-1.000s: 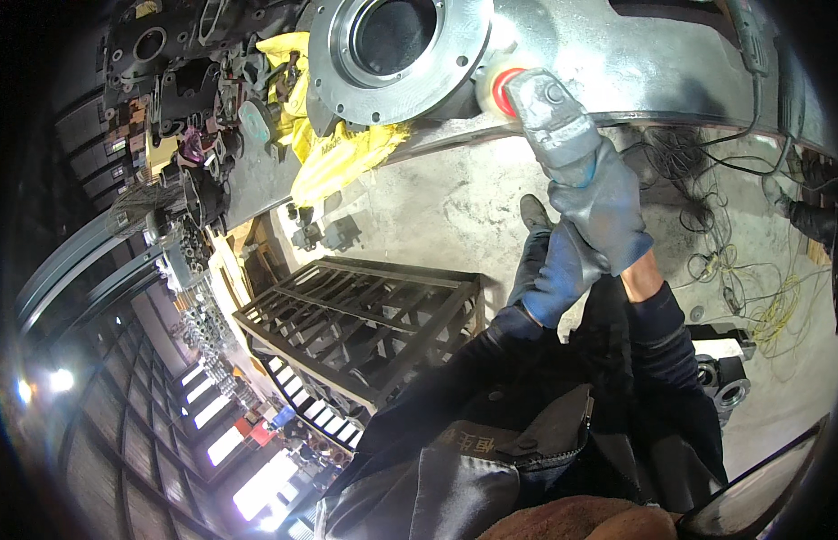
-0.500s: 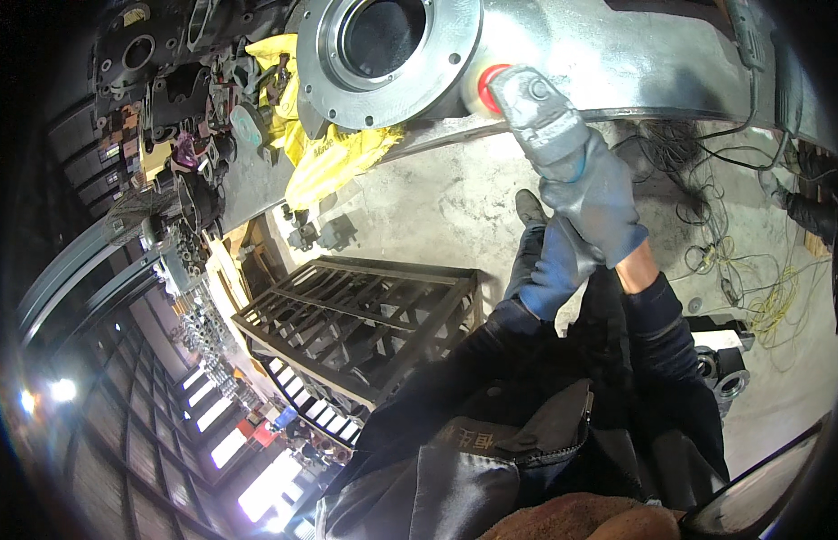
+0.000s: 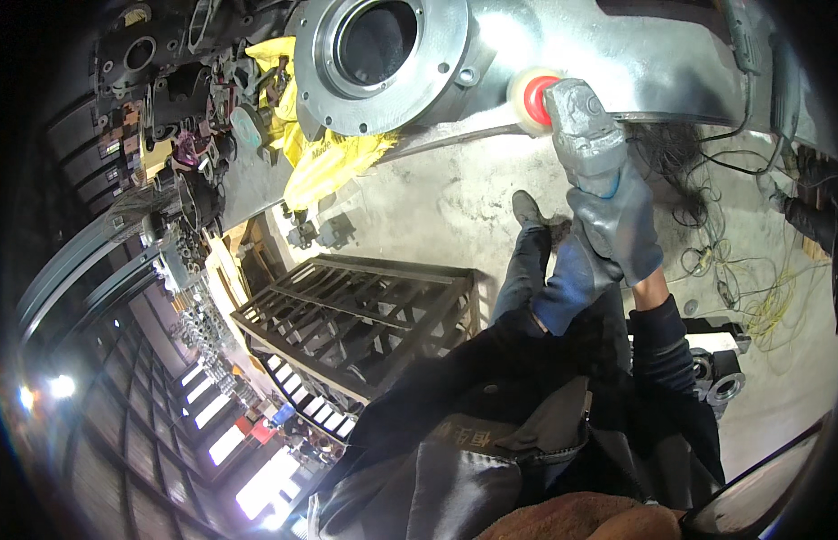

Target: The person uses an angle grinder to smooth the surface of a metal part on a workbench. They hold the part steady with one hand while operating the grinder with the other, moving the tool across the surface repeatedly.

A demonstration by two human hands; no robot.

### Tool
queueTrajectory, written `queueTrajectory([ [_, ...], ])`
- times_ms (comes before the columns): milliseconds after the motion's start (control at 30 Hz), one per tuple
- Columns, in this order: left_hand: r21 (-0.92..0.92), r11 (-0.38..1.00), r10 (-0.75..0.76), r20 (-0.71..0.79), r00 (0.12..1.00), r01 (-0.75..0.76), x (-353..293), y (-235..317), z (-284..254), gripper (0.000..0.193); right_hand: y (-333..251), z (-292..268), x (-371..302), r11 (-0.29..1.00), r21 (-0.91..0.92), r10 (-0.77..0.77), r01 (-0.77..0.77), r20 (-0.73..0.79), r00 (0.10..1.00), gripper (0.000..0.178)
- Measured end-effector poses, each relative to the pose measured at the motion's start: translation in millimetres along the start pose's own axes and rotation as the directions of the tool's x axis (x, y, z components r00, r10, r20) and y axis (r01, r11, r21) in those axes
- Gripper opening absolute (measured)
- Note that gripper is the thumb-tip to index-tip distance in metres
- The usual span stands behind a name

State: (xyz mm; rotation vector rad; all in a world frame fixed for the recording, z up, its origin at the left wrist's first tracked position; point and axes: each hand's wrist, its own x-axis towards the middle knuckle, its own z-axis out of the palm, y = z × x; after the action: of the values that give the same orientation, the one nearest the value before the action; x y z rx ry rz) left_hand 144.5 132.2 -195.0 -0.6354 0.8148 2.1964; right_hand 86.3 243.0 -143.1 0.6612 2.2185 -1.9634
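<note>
A dusty grey angle grinder (image 3: 583,126) is gripped in both my gloved hands. My right hand (image 3: 621,225) wraps round its body. My left hand (image 3: 574,281), in a blue-grey glove, is closed just behind, at the rear end, partly hidden by the right. The grinder's pale disc with a red centre (image 3: 536,101) meets the lower edge of a large silver metal casting (image 3: 608,67); whether it touches I cannot tell. To the left of the disc, a round flange (image 3: 428,94) with bolt holes surrounds a dark bore.
A yellow sack (image 3: 333,166) hangs by the flange. Below it stands a dark metal frame rack (image 3: 365,315). Black cables (image 3: 675,162) and a yellow cord (image 3: 770,310) lie on the floor at right. Metal parts (image 3: 720,378) sit by my right arm. A shoe and dark trouser leg (image 3: 810,216) show at the right edge.
Both hands and the grinder have shifted right along the casting's edge, away from the flange. More of the disc's face now shows.
</note>
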Motion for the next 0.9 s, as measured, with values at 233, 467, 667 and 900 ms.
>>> queueTrajectory([
  [233,0.225,0.973,0.017,0.152,0.988,-0.051,8.7,23.5,31.8,0.053,-32.7,-16.8,25.4,0.972,0.218,-0.078,0.091,-0.067,0.995,0.056],
  [467,0.977,0.001,0.449,0.189,0.873,-0.213,17.0,44.3,93.9,0.059,-29.9,-46.0,52.5,0.851,0.524,-0.036,0.037,-0.012,0.999,0.034],
  [667,0.933,0.186,0.459,0.193,0.867,-0.307,25.6,58.7,143.5,0.059,-35.0,-73.1,81.6,0.614,0.770,0.053,-0.175,0.181,0.982,0.036],
  [900,0.986,-0.042,0.574,0.158,0.804,-0.163,112.9,89.3,152.1,0.067,-35.5,-93.6,141.7,0.929,0.043,-0.358,0.368,-0.155,0.921,0.047],
])
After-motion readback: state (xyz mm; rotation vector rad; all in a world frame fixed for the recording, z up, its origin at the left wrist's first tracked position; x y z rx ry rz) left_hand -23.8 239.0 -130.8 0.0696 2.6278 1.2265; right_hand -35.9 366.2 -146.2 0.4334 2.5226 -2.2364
